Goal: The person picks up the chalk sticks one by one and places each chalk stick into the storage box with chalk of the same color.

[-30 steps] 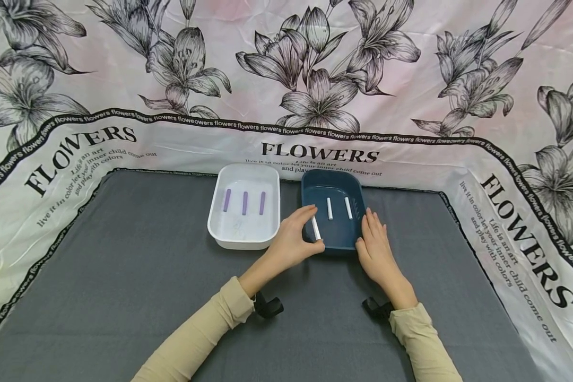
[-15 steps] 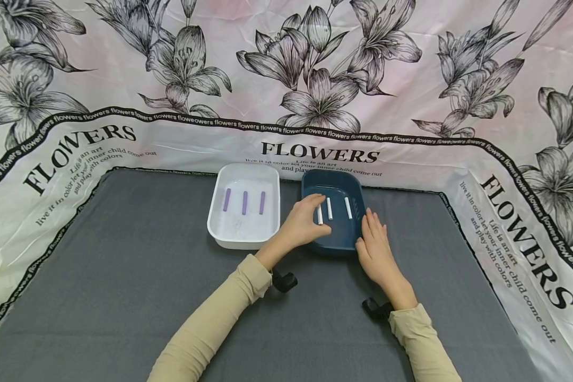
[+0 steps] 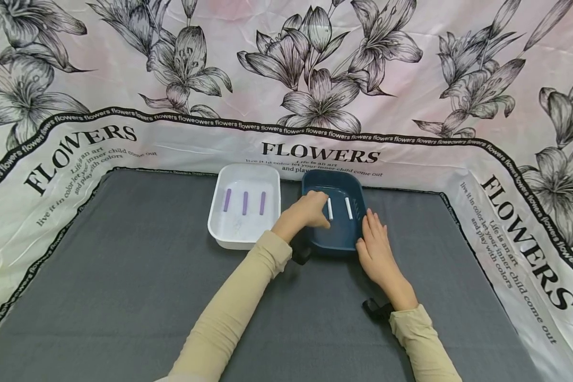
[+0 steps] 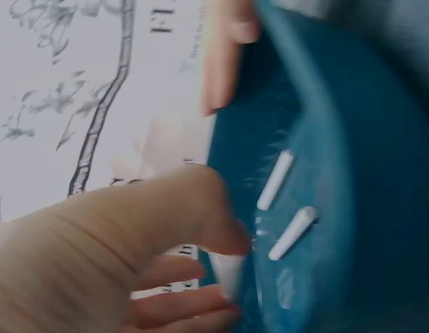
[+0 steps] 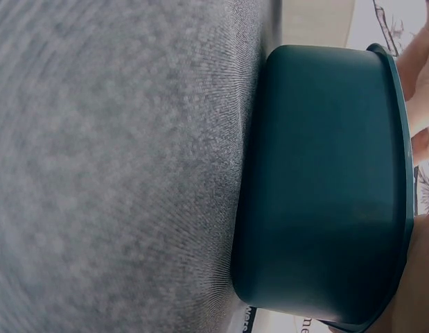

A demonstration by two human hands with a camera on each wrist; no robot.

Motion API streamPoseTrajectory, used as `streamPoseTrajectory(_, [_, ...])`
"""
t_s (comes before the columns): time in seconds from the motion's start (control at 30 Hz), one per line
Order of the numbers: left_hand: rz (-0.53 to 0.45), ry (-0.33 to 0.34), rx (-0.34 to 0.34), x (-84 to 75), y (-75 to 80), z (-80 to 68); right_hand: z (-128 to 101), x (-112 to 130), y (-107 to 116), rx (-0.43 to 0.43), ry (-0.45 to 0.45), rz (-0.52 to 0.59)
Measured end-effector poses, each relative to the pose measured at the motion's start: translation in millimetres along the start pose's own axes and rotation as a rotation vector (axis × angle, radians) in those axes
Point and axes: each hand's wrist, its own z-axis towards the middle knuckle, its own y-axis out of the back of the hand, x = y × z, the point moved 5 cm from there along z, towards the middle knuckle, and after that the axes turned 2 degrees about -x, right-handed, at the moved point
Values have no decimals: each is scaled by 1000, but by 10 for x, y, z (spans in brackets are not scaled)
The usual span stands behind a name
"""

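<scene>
1. The dark blue tray [image 3: 336, 241] sits on the grey worktop [image 3: 124, 297], just right of the white tray [image 3: 222, 233]. It could slide or tip if the left hand leans on its near rim. The right hand [image 3: 374, 252] rests flat against its right wall with straight fingers and holds nothing, and that contact is all that steadies it.
2. The left hand [image 3: 305, 212] is inside the blue tray with fingers curled down. In the left wrist view its fingertips [image 4: 214, 243] pinch a white stick [image 4: 228, 274]. A sideways release could let this stick roll into the two white sticks [image 3: 339, 208] lying beside it and knock them askew.
3. The three purple sticks [image 3: 244, 202] lie in a row in the white tray, well apart from both hands and at little risk.
4. A second ago the left hand held the white stick above the blue tray's near left corner. Now the hand has reached deeper in and covers the stick in the head view. The right hand has not moved.
</scene>
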Motion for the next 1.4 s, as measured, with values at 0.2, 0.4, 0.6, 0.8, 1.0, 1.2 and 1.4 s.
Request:
streamPoseTrajectory(0.2, [76, 75, 42, -44, 101, 33, -4, -8, 5, -13, 9, -1])
streamPoseTrajectory(0.4, [142, 105, 36, -31, 102, 135, -8, -3, 11, -10, 7, 7])
streamPoseTrajectory(0.6, [264, 117, 17, 20, 31, 315, -8, -3, 17, -8, 7, 8])
streamPoseTrajectory(0.8, [315, 125, -27, 56, -46, 427, 0, -2, 16, -9, 14, 7])
streamPoseTrajectory(1.0, [378, 129, -38, 96, -122, 474, -6, -2, 8, -9, 11, 9])
streamPoseTrajectory(1.2, [457, 109, -21, 118, -213, 481, -10, 6, 13, -10, 7, 2])
streamPoseTrajectory(1.4, [514, 85, 17, 120, -269, 482, -10, 17, 21, -10, 4, -1])
